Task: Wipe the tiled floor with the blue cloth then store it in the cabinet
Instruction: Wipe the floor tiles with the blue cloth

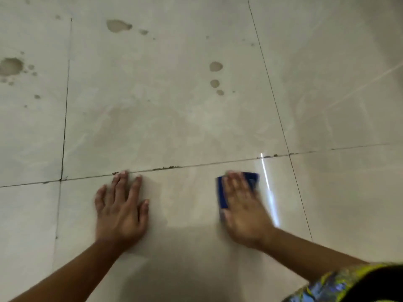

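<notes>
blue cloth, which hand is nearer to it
Right. The right hand lies flat on top of the blue cloth; the left hand rests on bare tile well to its left.

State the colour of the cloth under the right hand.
Dark blue cloth, pressed flat by the right hand; head view.

Marks, reflections and fabric in the head view.
Dark wet-looking spots (118,25) lie at upper centre, with a second cluster (11,66) at the left edge and three smaller drops (216,66) right of centre, all well apart. Crumbs of dirt (165,168) sit along the horizontal grout line (196,165). A bright streak of reflected light (270,192) runs down at the right. Patterned yellow, blue and black fabric (340,284) fills the lower right corner.
</notes>
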